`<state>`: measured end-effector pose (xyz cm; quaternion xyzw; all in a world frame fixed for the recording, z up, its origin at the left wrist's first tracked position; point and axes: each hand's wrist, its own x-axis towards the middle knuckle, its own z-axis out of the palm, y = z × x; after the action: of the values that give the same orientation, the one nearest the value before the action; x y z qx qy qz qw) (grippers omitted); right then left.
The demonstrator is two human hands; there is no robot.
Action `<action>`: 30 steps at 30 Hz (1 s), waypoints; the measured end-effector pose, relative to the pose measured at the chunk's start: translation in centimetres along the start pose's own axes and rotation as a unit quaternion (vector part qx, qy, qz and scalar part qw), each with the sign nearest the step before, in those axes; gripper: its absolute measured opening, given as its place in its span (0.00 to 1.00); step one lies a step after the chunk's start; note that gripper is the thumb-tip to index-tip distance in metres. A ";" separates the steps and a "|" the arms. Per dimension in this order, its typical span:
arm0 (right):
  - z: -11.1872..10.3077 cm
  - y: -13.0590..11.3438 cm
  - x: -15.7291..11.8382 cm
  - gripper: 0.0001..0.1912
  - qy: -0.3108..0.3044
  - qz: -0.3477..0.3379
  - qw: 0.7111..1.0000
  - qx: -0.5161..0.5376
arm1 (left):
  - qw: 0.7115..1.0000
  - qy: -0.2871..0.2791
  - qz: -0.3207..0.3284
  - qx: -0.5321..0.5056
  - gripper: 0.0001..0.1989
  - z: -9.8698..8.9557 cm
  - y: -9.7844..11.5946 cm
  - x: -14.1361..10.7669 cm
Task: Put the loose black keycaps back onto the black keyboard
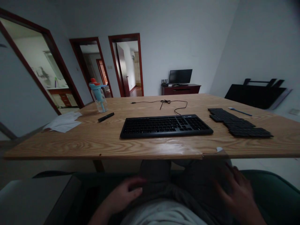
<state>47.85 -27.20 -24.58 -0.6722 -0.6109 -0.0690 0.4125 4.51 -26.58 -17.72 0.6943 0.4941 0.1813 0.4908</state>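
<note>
Below the table edge, my left hand (124, 194) hovers near my lap, its thumb and forefinger apart and holding nothing I can see. My right hand (236, 189) is over the right thigh, fingers spread and blurred by motion. Both hands are apart from the things on the table. A black keyboard (164, 127) lies in front of me, its cable (166, 101) loosely bundled behind it. To its right, many loose black keycaps (236, 122) lie in rows. A thin blue brush (240, 111) with a pale head rests behind them.
On the wooden table (77, 143), a black pen-like stick (106, 117), a blue bottle with a red cap (98, 97) and white tissues (64, 122) stand or lie at the left. The front edge has a chipped patch (215, 154). A grey box-like surface (35, 197) is at lower left.
</note>
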 end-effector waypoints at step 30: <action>6.6 -0.3 -0.6 0.26 0.013 -0.103 0.993 0.050 | 0.990 0.077 0.012 0.119 0.31 5.9 -9.2 6.3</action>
<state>44.69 -23.51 -29.10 -0.5831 -0.6744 -0.0889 0.4441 7.01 -23.78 -29.76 0.7378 0.5399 0.1799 0.3631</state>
